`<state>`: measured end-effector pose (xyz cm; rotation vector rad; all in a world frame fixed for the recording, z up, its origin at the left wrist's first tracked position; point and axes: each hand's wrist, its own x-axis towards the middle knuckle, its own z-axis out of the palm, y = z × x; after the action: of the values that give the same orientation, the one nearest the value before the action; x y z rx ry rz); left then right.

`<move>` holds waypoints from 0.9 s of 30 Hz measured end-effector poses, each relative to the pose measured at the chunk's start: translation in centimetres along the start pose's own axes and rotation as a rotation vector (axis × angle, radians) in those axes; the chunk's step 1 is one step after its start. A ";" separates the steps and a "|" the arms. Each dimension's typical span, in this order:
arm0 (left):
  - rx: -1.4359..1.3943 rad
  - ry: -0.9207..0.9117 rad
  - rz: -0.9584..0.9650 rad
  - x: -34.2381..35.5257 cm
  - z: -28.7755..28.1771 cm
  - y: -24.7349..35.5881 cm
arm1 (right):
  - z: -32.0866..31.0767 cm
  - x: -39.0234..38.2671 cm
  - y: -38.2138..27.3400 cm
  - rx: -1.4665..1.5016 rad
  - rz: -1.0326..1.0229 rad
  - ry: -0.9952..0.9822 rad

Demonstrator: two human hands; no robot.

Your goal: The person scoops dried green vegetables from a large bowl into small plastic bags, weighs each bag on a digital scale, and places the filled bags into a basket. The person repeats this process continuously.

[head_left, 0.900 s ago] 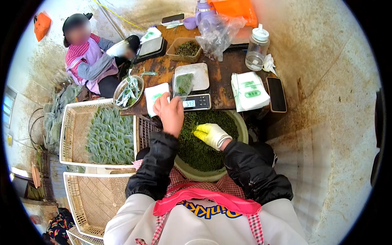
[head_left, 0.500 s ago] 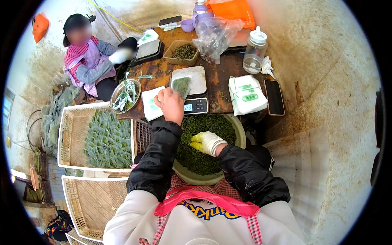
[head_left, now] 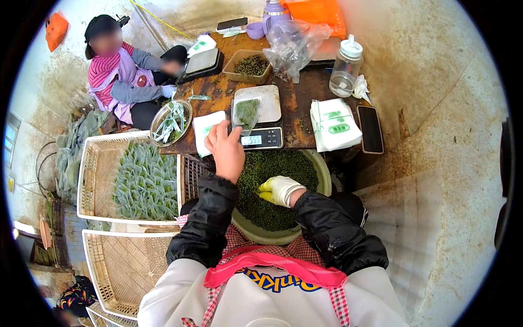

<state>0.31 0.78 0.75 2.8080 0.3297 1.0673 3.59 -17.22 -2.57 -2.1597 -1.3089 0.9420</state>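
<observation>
A clear bag (head_left: 248,111) of green bits is laid on a scale (head_left: 271,103). The bare left hand (head_left: 226,155) is held at its near end; whether it is pinched cannot be told. Over a tub (head_left: 325,177) of green buds (head_left: 272,218), the gloved right hand (head_left: 279,191) is held, fingers bunched, any contents hidden.

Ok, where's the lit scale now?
In the head view, upper centre, the scale sits at the near edge of the table, beyond and right of the left hand.

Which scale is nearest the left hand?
The front scale, with a bag of greens on it; the other scales stand farther back.
</observation>
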 end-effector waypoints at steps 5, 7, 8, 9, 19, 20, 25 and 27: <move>0.058 -0.077 -0.037 1.7 2.4 -0.7 | -0.3 -0.1 -0.2 0.048 0.058 -0.022; 0.091 -0.059 -0.059 1.3 3.9 -0.9 | -0.2 0.0 -0.2 0.046 0.061 -0.032; 0.108 -0.049 -0.071 1.1 4.4 -1.0 | -0.1 0.0 -0.1 0.045 0.052 -0.043; 0.071 -0.051 -0.068 1.1 4.4 -0.9 | 0.1 0.1 0.1 0.048 0.045 -0.051; -0.123 0.037 -0.075 -3.2 -1.4 -0.9 | 0.2 0.2 0.3 -0.011 0.019 -0.068; -0.122 0.034 -0.080 -3.1 -1.5 -0.8 | 0.2 0.3 0.2 -0.014 0.019 -0.072; -0.067 0.013 -0.058 -0.8 1.0 -0.1 | 0.9 0.8 0.6 -0.042 0.023 -0.096; -0.014 -0.015 -0.102 0.3 2.3 0.1 | 0.7 0.7 0.4 -0.036 0.047 -0.114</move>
<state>2.09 0.64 -0.79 2.7523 0.4572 1.0217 3.55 -16.72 -3.53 -2.2013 -1.3424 1.0825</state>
